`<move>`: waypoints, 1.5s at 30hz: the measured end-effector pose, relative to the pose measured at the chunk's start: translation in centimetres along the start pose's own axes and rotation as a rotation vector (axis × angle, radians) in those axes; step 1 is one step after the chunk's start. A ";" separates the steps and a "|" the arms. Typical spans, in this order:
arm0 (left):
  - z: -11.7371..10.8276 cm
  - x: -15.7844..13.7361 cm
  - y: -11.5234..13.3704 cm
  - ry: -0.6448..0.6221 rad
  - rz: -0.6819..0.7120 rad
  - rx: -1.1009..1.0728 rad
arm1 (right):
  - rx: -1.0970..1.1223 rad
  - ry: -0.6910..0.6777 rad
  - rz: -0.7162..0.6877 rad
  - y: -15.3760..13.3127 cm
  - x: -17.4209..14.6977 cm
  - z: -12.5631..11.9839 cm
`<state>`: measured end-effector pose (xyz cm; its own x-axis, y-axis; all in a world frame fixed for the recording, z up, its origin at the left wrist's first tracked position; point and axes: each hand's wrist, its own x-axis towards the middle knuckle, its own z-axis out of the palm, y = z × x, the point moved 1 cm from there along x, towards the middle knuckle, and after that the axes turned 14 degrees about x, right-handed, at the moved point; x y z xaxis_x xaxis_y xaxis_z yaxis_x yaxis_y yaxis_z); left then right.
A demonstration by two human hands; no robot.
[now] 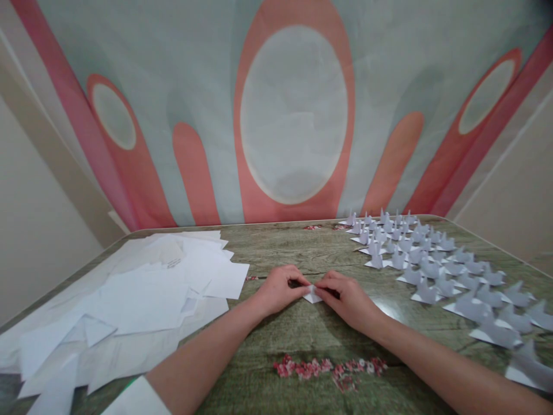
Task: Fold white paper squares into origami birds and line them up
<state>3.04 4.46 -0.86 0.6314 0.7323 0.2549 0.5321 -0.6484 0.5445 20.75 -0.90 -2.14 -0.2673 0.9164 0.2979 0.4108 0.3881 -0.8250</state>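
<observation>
A small piece of folded white paper [312, 296] is held low over the middle of the table, between both hands. My left hand [281, 288] pinches its left side with thumb and forefinger. On the right side, my right hand [345, 295] grips it the same way, fingers closed. The fingertips nearly meet at the paper's upper edge and hide part of its folds. Only a pale pointed lower part shows below them.
Loose white sheets [142, 294] lie in an overlapping pile at the left. Rows of folded paper birds [430, 268] stand along the right. The wood-patterned table [268, 357] bears a pink flower print [302, 367]. A patterned curtain [220, 115] hangs behind it.
</observation>
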 end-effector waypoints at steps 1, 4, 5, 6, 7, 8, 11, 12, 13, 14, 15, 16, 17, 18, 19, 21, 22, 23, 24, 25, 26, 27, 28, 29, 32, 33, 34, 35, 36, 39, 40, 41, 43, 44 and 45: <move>0.1 0.0 0.0 0.004 0.005 0.008 | -0.025 -0.005 -0.001 0.0 0.0 0.0; 0.2 -0.1 0.0 0.007 0.015 0.023 | -0.075 -0.017 0.006 -0.1 -0.1 0.0; 0.2 -0.1 0.1 0.006 0.020 0.024 | -0.086 -0.020 0.006 -0.1 -0.1 0.0; 0.2 -0.2 0.1 0.005 0.023 0.024 | -0.095 -0.022 0.003 -0.1 -0.1 0.0; 0.2 -0.2 0.2 0.006 0.026 0.023 | -0.102 -0.027 -0.003 0.0 -0.1 0.0; 0.2 -0.2 0.2 0.007 0.029 0.023 | -0.108 -0.029 -0.012 0.0 -0.1 -0.1; 0.2 -0.2 0.2 0.011 0.041 0.031 | -0.126 -0.036 -0.051 0.3 -0.2 -0.2; 0.2 -0.2 0.2 0.006 0.047 0.040 | -0.134 -0.040 -0.068 0.4 -0.2 -0.2; 0.1 -0.2 0.2 0.000 0.054 0.054 | -0.148 -0.039 -0.090 0.5 -0.2 -0.2; 0.0 -0.1 0.3 -0.006 0.061 0.071 | -0.168 -0.036 -0.116 0.5 -0.2 -0.3; 0.0 -0.1 0.3 -0.011 0.067 0.088 | -0.195 -0.034 -0.142 0.5 -0.2 -0.3; -0.1 -0.1 0.3 -0.014 0.072 0.102 | -0.224 -0.032 -0.166 0.5 -0.2 -0.3; -0.2 -0.1 0.4 -0.016 0.074 0.111 | -0.250 -0.032 -0.187 0.4 -0.2 -0.3; -0.2 -0.1 0.4 -0.017 0.077 0.117 | -0.270 -0.040 -0.199 0.4 -0.2 -0.3; -0.3 -0.1 0.5 -0.019 0.083 0.121 | -0.283 -0.052 -0.203 0.4 -0.2 -0.3; -0.4 -0.1 0.6 -0.027 0.107 0.146 | -0.295 -0.073 -0.196 0.4 -0.3 -0.4; -0.5 -0.2 0.6 -0.036 0.126 0.173 | -0.299 -0.081 -0.191 0.4 -0.3 -0.4; -0.5 -0.2 0.6 -0.050 0.149 0.210 | -0.304 -0.089 -0.190 0.4 -0.3 -0.4; -0.6 -0.2 0.7 -0.066 0.176 0.253 | -0.310 -0.100 -0.191 0.5 -0.3 -0.5; -0.7 -0.2 0.8 -0.082 0.202 0.301 | -0.317 -0.110 -0.197 0.5 -0.2 -0.5; -0.8 -0.2 0.9 -0.096 0.230 0.349 | -0.328 -0.122 -0.203 0.4 -0.2 -0.6; -1.0 -0.3 1.1 -0.109 0.257 0.397 | -0.342 -0.134 -0.212 0.4 -0.2 -0.6; -1.1 -0.3 1.4 -0.120 0.283 0.445 | -0.359 -0.146 -0.222 0.4 -0.2 -0.6; -1.2 -0.4 1.6 -0.132 0.307 0.495 | -0.380 -0.158 -0.234 0.3 -0.2 -0.7; -1.4 -0.9 2.5 -0.186 0.361 0.646 | -0.455 -0.198 -0.269 -0.2 -0.2 -0.8; -1.5 -1.2 2.8 -0.204 0.366 0.691 | -0.484 -0.212 -0.275 -0.4 -0.2 -0.8; -1.5 -1.5 3.0 -0.220 0.368 0.729 | -0.516 -0.228 -0.280 -0.6 -0.3 -0.8; -1.6 -1.9 3.2 -0.224 0.363 0.758 | -0.550 -0.242 -0.282 -0.9 -0.3 -0.8; -1.6 -2.2 3.4 -0.226 0.356 0.782 | -0.586 -0.255 -0.284 -1.1 -0.3 -0.8; -1.5 -3.0 3.8 -0.211 0.364 0.827 | -0.708 -0.284 -0.304 -1.8 -0.5 -0.5; -1.4 -3.2 3.9 -0.206 0.367 0.844 | -0.750 -0.287 -0.313 -2.1 -0.6 -0.4; -1.1 -3.3 3.9 -0.201 0.366 0.863 | -0.791 -0.289 -0.319 -2.3 -0.7 -0.1; -0.4 -3.5 3.9 -0.183 0.348 0.904 | -0.860 -0.288 -0.323 -2.6 -0.9 0.3; 0.0 -3.7 3.9 -0.168 0.338 0.920 | -0.884 -0.285 -0.322 -2.7 -1.0 0.6; 0.4 -3.9 3.9 -0.150 0.331 0.935 | -0.899 -0.286 -0.321 -2.8 -1.1 0.8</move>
<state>2.91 -0.97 -0.06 0.8584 0.4932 0.1411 0.5053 -0.7652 -0.3989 19.18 -3.08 -0.54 -0.6328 0.7427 0.2189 0.7581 0.6518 -0.0201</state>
